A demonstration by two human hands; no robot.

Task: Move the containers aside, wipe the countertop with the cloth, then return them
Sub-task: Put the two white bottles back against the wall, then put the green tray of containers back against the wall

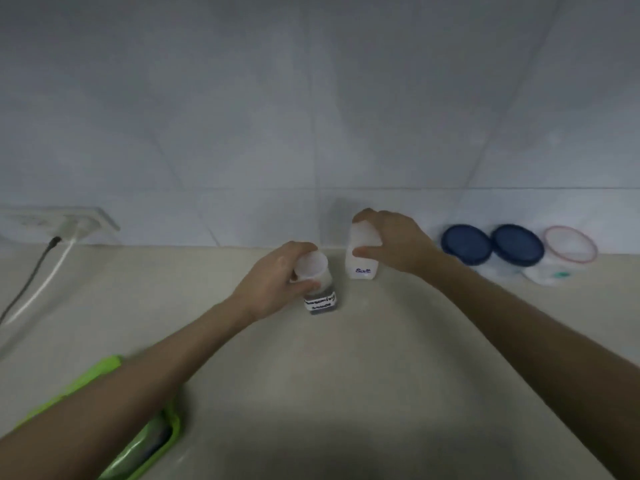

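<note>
We have both hands on containers near the back of the countertop (pixel 363 358). Our left hand (pixel 273 282) is wrapped around the upper part of the dark jar (pixel 320 299), fingers closed on it just under its pale lid. Our right hand (pixel 394 244) grips the white bottle (pixel 362 261) from above and from its right side. The two stand close together but apart, the bottle nearer the wall.

We cannot tell from this blurred view whether they are being lifted or set down. No cloth is in sight, so we judge either that clearing has just begun or that the containers are being returned; the surface gives no clue to wiping.

The bottle reads "Salt" in blue handwriting. The jar's white label has dark writing, too smeared to read with confidence.

Further right, against the wall, sit two blue-lidded tubs (pixel 491 245) and a clear tub with a pink rim (pixel 569 249). A green tray (pixel 145 448) lies at the near left, and a wall socket (pixel 69 220) with cables is at the far left.
</note>
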